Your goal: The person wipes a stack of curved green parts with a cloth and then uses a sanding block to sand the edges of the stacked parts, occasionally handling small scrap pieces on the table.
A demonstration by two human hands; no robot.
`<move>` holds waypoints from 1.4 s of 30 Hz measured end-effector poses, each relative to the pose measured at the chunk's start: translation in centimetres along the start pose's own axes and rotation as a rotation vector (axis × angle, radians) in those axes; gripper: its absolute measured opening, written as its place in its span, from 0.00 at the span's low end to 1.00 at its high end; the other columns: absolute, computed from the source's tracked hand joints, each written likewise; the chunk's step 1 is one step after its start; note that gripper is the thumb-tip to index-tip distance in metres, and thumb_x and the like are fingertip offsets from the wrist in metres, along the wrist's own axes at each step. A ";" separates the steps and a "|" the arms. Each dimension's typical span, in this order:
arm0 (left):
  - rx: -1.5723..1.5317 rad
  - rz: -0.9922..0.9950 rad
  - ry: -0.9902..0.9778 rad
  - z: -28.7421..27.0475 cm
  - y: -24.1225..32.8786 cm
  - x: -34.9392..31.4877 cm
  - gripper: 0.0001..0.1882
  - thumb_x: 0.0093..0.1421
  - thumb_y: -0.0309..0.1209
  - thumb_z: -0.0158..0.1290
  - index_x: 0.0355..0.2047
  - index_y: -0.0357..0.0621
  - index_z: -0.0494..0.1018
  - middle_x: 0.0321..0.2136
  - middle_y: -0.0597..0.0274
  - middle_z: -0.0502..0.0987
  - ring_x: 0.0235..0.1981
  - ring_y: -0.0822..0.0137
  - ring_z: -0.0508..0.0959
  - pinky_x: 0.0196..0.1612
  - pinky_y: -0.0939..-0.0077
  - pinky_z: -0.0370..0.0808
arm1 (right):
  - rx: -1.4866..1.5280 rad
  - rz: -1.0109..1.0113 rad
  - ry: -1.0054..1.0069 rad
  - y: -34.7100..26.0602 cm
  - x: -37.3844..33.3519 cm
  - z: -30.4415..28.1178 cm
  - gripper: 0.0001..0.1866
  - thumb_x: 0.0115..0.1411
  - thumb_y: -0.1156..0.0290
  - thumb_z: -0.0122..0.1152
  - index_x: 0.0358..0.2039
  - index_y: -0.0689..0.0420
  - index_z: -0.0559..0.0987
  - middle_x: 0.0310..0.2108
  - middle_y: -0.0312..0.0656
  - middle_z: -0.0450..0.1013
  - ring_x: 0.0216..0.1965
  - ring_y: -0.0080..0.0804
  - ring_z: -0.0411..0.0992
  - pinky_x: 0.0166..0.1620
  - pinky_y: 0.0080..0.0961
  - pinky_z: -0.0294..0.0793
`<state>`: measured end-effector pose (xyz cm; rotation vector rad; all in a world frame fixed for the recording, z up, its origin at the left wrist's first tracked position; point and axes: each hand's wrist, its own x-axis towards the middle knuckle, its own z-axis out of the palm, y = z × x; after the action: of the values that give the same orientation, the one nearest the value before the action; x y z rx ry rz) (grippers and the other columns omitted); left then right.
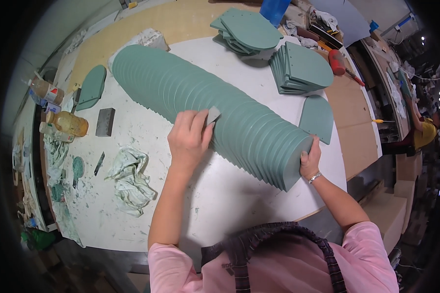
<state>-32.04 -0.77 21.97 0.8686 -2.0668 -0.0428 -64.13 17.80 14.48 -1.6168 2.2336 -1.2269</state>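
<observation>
A wide fisheye camera worn on the head looks down past the wearer's pink shirt (288, 263) at a white worktable (220, 200) close below, its curved field stretching out to a co-worker (424, 133) at far right.

The green panels (237, 122) look smooth and matt. The rag (132, 183) is stained cloth, and the bottle (72, 124) is clear, glossy plastic. The dark block (105, 122) looks dull, the brown sheet (357, 134) like matt cardboard, the apron (241, 246) like woven cloth.
</observation>
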 end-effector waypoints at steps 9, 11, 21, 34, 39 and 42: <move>0.030 0.053 -0.104 -0.1 0.7 2.6 0.11 0.51 0.25 0.62 0.36 0.40 0.78 0.29 0.57 0.75 0.29 0.60 0.77 0.33 0.68 0.74 | -0.013 0.010 -0.005 0.4 0.0 -0.2 0.44 0.56 0.28 0.41 0.47 0.63 0.67 0.34 0.56 0.68 0.36 0.56 0.70 0.41 0.43 0.69; 0.099 -0.114 -0.066 -0.4 -2.2 3.1 0.11 0.51 0.26 0.62 0.35 0.40 0.78 0.28 0.57 0.75 0.30 0.60 0.77 0.34 0.68 0.75 | -0.006 0.004 -0.005 0.1 0.2 0.0 0.44 0.56 0.28 0.41 0.46 0.63 0.67 0.34 0.56 0.68 0.36 0.56 0.70 0.41 0.43 0.69; 0.204 -0.150 -0.046 0.1 -3.9 4.7 0.10 0.49 0.29 0.63 0.32 0.45 0.76 0.31 0.59 0.74 0.32 0.55 0.76 0.33 0.63 0.74 | -0.001 -0.021 0.000 0.1 0.3 0.0 0.43 0.56 0.29 0.42 0.46 0.63 0.67 0.33 0.55 0.68 0.35 0.56 0.70 0.40 0.43 0.69; 0.141 0.025 -0.182 0.5 -1.5 7.3 0.06 0.50 0.30 0.62 0.29 0.46 0.77 0.29 0.61 0.74 0.34 0.57 0.77 0.34 0.62 0.76 | 0.004 0.001 -0.002 0.2 0.1 -0.2 0.42 0.56 0.29 0.43 0.45 0.62 0.67 0.33 0.54 0.68 0.34 0.54 0.70 0.39 0.42 0.70; 0.307 -0.331 -0.151 0.1 -5.2 8.2 0.07 0.51 0.33 0.62 0.30 0.48 0.77 0.31 0.61 0.75 0.37 0.58 0.77 0.36 0.61 0.76 | 0.014 -0.015 -0.014 0.3 0.2 -0.1 0.42 0.56 0.29 0.44 0.45 0.63 0.68 0.34 0.54 0.68 0.35 0.54 0.71 0.39 0.42 0.71; 0.182 -0.069 -0.222 0.7 -2.2 8.6 0.07 0.50 0.33 0.62 0.29 0.48 0.78 0.30 0.62 0.75 0.36 0.57 0.77 0.35 0.60 0.76 | -0.007 -0.007 -0.004 0.7 0.0 -0.3 0.42 0.56 0.29 0.44 0.45 0.62 0.68 0.34 0.54 0.69 0.35 0.54 0.71 0.39 0.42 0.71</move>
<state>-34.59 -7.75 26.89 1.0888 -2.2728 0.0126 -64.87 18.01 14.21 -1.6300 2.2338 -1.2176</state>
